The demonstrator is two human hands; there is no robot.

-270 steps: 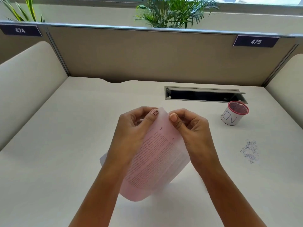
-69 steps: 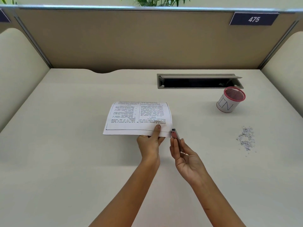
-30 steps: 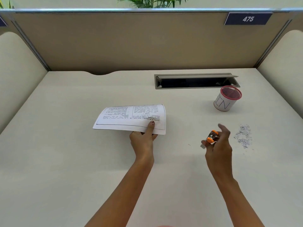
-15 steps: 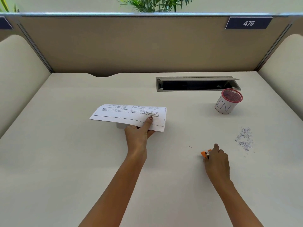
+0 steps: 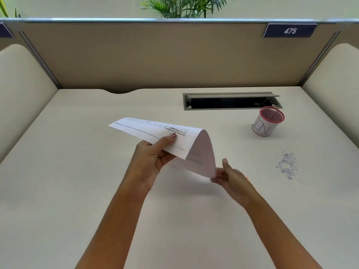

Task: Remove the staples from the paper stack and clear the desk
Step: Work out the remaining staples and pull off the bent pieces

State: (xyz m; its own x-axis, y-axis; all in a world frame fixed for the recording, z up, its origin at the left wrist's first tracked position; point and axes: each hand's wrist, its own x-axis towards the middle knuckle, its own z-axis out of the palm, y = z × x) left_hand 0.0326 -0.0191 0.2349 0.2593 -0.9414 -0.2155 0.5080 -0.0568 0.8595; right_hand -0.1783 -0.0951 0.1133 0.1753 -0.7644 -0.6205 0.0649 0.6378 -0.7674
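Now, paper stack [image 5: 155,131]: it is held up in the air over the middle of the desk [image 5: 77,191], not lying on it.
Long axis: it runs from left to right, with the left end a little farther from the person; the free left corner points to the far left.
Top sheet: almost flat and seen at a low angle; the printed lines stand upside down to the person.
Right end: the sheets bend over there and hang down to the near right, toward the right hand.
Left hand [image 5: 151,162]: it grips the near edge of the stack, thumb pressed on top beside the print, the other fingers curled under the sheets.
Right hand [image 5: 233,179]: it is blurred; the fingers reach out to the lower corner of the hanging sheets and the thumb stands up. I cannot tell if it has hold of the corner or only touches it.
Orange bit [image 5: 247,178]: a small spot shows just behind the right hand; too small to tell what it is.
Loose staples [image 5: 287,166]: a grey heap on the desk, to the right of the right hand and apart from it.
Cup [image 5: 269,123]: white with a red mesh rim, tilted, beyond the heap and just in front of the cable slot [image 5: 232,100].
Number plate [image 5: 290,31]: it reads 475, on the partition at the back.
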